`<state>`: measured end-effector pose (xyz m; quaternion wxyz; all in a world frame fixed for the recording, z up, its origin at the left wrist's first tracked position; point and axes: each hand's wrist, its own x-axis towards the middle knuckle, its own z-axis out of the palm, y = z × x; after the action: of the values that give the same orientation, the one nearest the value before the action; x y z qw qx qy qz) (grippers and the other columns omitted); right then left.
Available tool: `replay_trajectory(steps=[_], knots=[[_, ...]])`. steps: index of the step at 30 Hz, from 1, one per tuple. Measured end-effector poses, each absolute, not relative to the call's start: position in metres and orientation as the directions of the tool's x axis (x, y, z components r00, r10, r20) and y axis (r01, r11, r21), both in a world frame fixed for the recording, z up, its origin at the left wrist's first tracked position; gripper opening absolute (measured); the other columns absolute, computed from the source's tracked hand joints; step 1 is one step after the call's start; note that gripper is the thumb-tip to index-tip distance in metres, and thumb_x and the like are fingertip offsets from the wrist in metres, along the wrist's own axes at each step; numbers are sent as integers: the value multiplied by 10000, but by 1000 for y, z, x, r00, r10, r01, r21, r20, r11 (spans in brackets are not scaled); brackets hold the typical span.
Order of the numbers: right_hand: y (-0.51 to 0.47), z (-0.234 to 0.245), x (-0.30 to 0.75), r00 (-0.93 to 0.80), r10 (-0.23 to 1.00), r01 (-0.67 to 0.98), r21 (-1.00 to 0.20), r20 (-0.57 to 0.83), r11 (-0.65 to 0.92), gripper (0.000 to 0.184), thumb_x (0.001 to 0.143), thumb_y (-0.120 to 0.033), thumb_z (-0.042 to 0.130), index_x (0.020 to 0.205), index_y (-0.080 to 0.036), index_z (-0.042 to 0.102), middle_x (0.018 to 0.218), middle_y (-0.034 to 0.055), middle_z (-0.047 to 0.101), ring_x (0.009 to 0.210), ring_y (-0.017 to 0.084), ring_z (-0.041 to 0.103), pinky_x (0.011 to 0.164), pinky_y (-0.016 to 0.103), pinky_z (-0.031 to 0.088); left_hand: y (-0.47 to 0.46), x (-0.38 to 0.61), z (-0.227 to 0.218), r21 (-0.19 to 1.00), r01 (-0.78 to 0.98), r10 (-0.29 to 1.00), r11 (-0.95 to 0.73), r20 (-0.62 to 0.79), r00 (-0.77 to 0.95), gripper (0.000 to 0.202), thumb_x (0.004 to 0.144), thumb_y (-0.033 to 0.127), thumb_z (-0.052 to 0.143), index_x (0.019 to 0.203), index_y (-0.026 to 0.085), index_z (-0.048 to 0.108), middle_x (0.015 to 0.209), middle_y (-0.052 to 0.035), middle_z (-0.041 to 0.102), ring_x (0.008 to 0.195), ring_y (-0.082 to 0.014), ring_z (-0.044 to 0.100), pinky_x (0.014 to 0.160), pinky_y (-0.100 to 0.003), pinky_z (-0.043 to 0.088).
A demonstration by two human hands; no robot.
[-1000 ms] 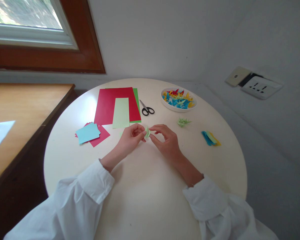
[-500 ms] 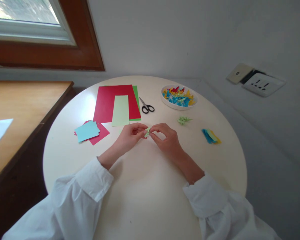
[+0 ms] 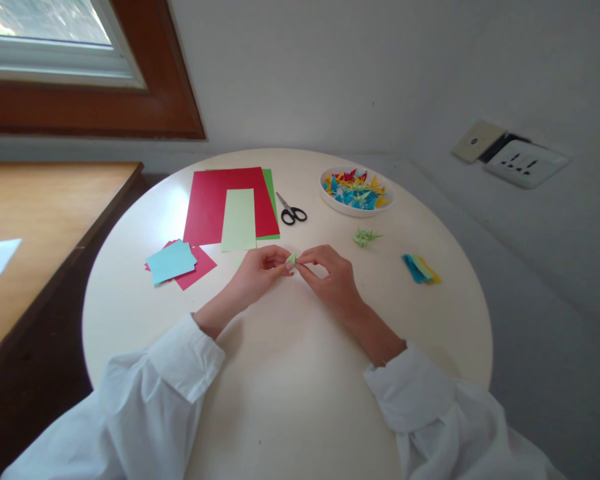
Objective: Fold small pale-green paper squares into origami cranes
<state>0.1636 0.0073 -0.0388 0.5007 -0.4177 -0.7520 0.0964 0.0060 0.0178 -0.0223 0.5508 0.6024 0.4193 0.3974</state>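
A small folded piece of light green paper (image 3: 291,259) is held over the middle of the round white table (image 3: 290,400). My left hand (image 3: 264,272) pinches it from the left between thumb and fingers. From the right, my right hand (image 3: 330,272) grips its edge with thumb and fingertips pressed together. Fingers cover much of the paper, so its full shape is hidden. Right of my hands lies a little cluster of folded light green paper pieces (image 3: 366,238).
Behind my hands lie a red sheet (image 3: 205,207), a pale green strip (image 3: 239,220) and black-handled scissors (image 3: 293,215). A white dish (image 3: 357,212) holds colourful folded paper. Light blue squares (image 3: 171,262) sit at left; blue and yellow papers (image 3: 420,269) at right.
The green paper has turned between my fingers and now shows a pointed, narrower shape. My right fingertips have closed together at its edge. The whole view has shifted slightly.
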Motion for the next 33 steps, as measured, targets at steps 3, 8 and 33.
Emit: replay_trajectory(steps=[3,8,33], knots=[[7,-40,163,-138,717,533,-559,684,636,119,749,-131,572,682,-228,595,726,22,669,722,169,620,640,310,505,18,8,-23,999,38,943,-25,11,332,163,666,288,679,719,152,606,662,7,596,627,-111,547,605,-245,421],[7,-40,162,-128,703,546,-542,699,638,107,758,-142,566,690,-221,592,717,28,666,712,167,618,634,305,507,16,10,-22,1000,-21,951,16,-8,310,196,648,305,696,693,150,585,631,22,572,609,-100,537,605,-242,426],[6,-42,155,-31,815,469,-712,579,523,50,742,-172,577,713,-206,599,704,17,662,667,150,591,572,276,469,12,12,-19,982,-158,958,105,-57,283,234,642,338,719,694,150,591,642,23,576,631,-89,540,660,-242,457]])
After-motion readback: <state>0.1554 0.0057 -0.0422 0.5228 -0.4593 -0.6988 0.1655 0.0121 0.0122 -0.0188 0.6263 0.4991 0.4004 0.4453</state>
